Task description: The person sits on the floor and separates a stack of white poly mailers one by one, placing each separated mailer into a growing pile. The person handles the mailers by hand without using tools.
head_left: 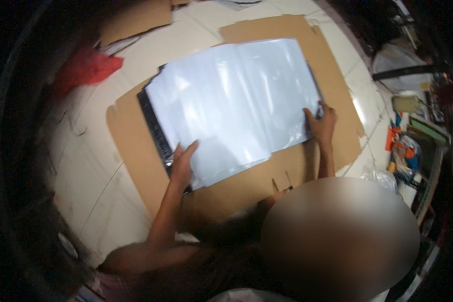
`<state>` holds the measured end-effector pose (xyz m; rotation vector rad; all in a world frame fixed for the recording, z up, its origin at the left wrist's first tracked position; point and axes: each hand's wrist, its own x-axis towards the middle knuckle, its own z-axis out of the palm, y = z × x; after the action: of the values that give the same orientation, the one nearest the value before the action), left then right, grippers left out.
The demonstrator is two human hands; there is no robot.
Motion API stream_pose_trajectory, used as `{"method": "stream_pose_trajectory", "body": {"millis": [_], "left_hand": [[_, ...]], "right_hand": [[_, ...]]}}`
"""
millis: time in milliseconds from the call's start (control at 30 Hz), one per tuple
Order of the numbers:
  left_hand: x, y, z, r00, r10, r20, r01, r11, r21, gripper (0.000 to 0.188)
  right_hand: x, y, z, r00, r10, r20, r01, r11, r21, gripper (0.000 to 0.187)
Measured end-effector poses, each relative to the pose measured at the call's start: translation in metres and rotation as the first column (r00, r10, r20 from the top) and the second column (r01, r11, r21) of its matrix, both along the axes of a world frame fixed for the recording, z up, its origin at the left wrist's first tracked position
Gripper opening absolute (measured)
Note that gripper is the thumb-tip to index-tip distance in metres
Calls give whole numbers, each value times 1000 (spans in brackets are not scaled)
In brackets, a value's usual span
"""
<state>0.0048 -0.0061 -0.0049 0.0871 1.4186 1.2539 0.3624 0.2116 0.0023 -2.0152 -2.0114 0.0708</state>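
Note:
An open display folder (226, 100) with glossy, pale plastic sleeves lies on a flat brown cardboard sheet (131, 131). Its black cover (153, 123) shows along the left side, and a strip of it at the right. At the folder's lower left corner, my left hand (182, 163) has its thumb over the sleeves and its other fingers at the black edge. My right hand (323, 123) grips the right edge near the lower right corner, thumb over the sleeves. The undersides of both grips are hidden.
White floor tiles (98, 196) surround the cardboard. A red plastic bag (88, 70) lies at left, and another cardboard piece (136, 22) at the far left. Clutter with an orange tool (389, 138) and clear plastic wrap (380, 178) lines the right side. A blurred oval hides the lower right.

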Motion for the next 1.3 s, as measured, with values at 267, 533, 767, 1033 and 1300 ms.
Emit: {"method": "stream_pose_trajectory", "body": {"millis": [267,533,767,1033,1300], "left_hand": [[18,30,63,655,-324,-683,402,914,-49,42],[146,148,138,720,-367,-589,658,632,410,57],[150,143,96,666,-444,-599,741,483,466,71],[76,150,44,-246,-29,-969,833,504,-227,54],[72,147,0,-357,-98,-929,750,563,-347,50]], "right_hand": [[-1,49,43,947,-147,-286,-32,842,-539,66],[25,66,35,929,-38,-369,-226,731,-644,62],[110,70,32,309,-397,-864,-296,824,-484,74],[64,74,33,216,-679,-701,-299,638,-710,86],[-50,-43,51,849,432,-304,-408,902,144,63]]}}
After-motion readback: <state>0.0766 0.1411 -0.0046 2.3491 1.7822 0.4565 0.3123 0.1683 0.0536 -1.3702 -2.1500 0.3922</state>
